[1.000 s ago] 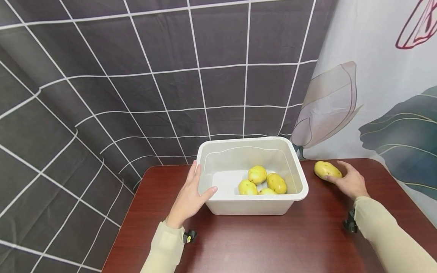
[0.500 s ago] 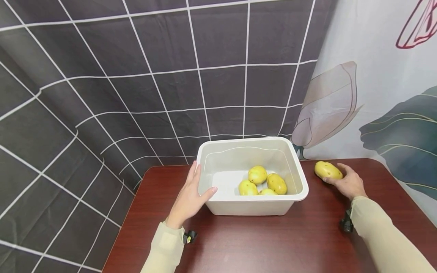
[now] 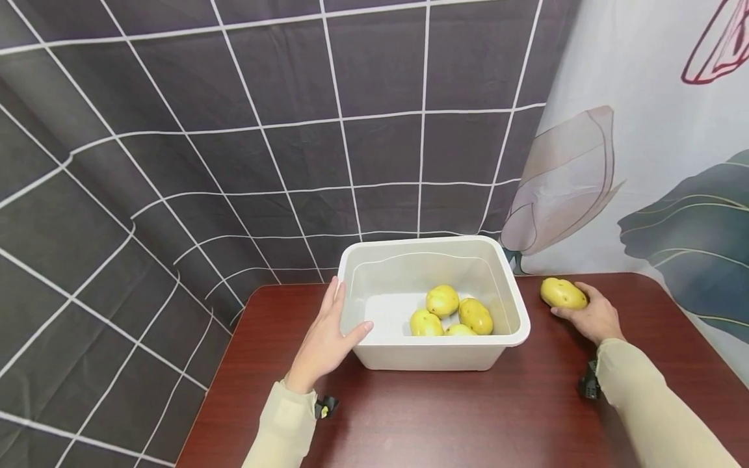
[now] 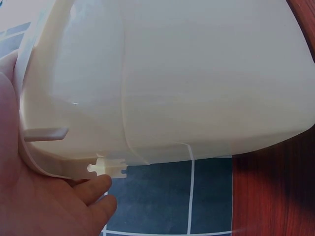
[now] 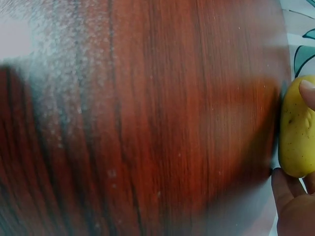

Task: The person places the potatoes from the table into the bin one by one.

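Observation:
A pale grey-white plastic bin (image 3: 433, 356) stands on the table. My left hand (image 3: 323, 343) rests at its left end, fingers straight along the outer wall and thumb reaching over the front rim. In the left wrist view, the bin wall (image 4: 206, 83) fills most of the picture, with fingertips (image 4: 102, 183) below its rim. Several yellow potatoes (image 3: 442, 300) lie inside, toward the right. Another potato (image 3: 563, 294) sits at the table's back right; my right hand (image 3: 597, 317) holds its right end between thumb and fingers. The right wrist view catches this potato (image 5: 298, 128) only partly.
The reddish-brown wooden table (image 3: 433, 416) has rounded back corners. Right behind the bin hangs a dark curtain (image 3: 374, 156) with a white grid, which also covers the left side. A white floral curtain (image 3: 643, 214) hangs behind the right hand.
My right wrist has swung slightly left, and the thumb has slid toward the potato's near side. The potato, the bin and my left hand keep their places.

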A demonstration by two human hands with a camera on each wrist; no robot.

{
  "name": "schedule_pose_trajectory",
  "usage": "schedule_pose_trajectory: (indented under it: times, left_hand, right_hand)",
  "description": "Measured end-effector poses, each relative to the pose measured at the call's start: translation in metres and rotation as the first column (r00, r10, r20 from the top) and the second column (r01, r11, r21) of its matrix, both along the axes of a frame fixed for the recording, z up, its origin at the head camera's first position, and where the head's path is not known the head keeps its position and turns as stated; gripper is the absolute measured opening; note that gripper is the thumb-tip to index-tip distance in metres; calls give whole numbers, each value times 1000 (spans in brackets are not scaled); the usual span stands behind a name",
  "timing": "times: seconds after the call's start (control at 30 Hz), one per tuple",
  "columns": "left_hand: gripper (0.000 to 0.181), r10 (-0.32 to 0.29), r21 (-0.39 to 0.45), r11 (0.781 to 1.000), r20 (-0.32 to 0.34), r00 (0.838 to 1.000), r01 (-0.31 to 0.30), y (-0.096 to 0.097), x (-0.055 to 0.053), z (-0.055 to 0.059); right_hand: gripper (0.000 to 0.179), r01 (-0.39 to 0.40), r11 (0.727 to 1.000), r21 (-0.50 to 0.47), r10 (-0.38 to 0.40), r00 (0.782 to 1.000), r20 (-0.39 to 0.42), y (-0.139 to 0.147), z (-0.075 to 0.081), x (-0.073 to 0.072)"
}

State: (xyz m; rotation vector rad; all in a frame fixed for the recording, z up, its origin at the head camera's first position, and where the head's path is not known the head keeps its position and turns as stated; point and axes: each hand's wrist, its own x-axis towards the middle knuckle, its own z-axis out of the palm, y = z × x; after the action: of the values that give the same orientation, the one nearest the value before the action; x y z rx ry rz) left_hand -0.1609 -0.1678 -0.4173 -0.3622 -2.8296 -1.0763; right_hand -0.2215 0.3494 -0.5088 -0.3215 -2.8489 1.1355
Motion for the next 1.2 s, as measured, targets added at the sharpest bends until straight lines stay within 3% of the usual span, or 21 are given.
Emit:
schedule_pose_trajectory:
  times: [0.6,1.2]
  left_hand:
    - [96,6,4,1000,13,1000,-6,-1,1,-1]
    - [96,0,3,1000,4,1000,0,-1,0,-1]
  right_hand:
    - [88,32,999,29,-33,999,10,-4,-2,2]
    - [87,18,998,60,-14,998,-63,-4,0,5]
